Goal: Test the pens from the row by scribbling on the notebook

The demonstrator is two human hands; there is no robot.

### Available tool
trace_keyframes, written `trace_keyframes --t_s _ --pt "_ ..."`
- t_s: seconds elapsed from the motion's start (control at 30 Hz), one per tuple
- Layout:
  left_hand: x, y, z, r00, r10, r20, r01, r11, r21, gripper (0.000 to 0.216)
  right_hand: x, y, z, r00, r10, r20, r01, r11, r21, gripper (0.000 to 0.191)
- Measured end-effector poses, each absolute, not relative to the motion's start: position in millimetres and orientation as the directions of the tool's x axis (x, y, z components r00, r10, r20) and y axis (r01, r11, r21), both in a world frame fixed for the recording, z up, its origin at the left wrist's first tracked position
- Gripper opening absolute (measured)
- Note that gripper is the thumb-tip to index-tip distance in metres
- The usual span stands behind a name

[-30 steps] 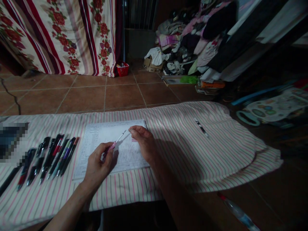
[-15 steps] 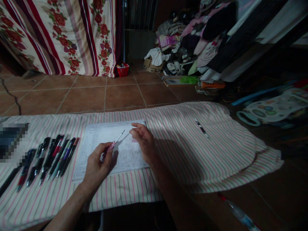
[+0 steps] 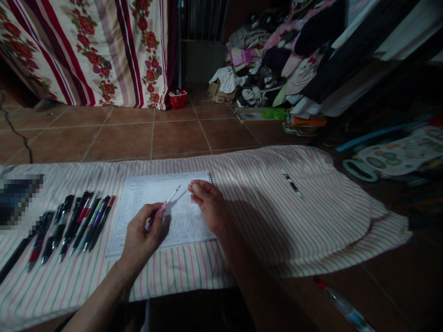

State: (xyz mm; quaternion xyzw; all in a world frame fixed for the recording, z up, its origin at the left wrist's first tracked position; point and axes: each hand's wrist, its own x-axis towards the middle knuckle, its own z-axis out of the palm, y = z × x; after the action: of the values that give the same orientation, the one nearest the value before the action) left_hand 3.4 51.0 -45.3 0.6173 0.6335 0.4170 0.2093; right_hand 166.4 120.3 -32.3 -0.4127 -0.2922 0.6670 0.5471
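My left hand (image 3: 142,230) is closed around a pink pen barrel (image 3: 161,208). From its end a thin white refill with a dark tip (image 3: 173,193) sticks out, pointing up and right. My right hand (image 3: 209,203) is pinched just beyond that tip, apart from it; something tiny may be between thumb and finger, too small to name. Both hands are over a spiral notebook (image 3: 138,196) with writing and scribbled pen strokes. A small pink patch on the page is partly covered by my right hand.
Several pens (image 3: 81,221) lie in a row left of the notebook. Farther right on the striped cloth (image 3: 249,221) rests a black-and-white pen part (image 3: 292,183). A plastic bottle (image 3: 342,302) is on the floor at lower right. A red basket (image 3: 177,99) stands by the curtain.
My right hand has turned a little and its fingers have drawn together into a pinch. My left hand keeps the pen in nearly the same place. The view has shifted slightly.
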Motion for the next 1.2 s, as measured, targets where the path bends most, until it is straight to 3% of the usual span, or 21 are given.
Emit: trace_keyframes --t_s 0.37,0.83,1.2 --pt "3.6 50.7 -47.9 -0.143 0.954 0.265 0.617 -0.123 0.777 0.020 167.1 122.1 -28.1 -0.166 0.938 -0.304 -0.624 -0.339 -0.704 0.020" --pt "1.1 51.4 -48.1 -0.094 0.957 0.274 0.660 -0.146 0.737 0.022 168.3 121.5 -30.4 -0.086 0.973 -0.215 -0.413 -0.231 -0.881 0.018" --pt "0.9 51.2 -52.2 -0.031 0.953 0.302 0.699 -0.195 0.688 0.020 169.8 123.1 -35.0 -0.062 0.980 -0.188 -0.364 -0.198 -0.910 0.018"
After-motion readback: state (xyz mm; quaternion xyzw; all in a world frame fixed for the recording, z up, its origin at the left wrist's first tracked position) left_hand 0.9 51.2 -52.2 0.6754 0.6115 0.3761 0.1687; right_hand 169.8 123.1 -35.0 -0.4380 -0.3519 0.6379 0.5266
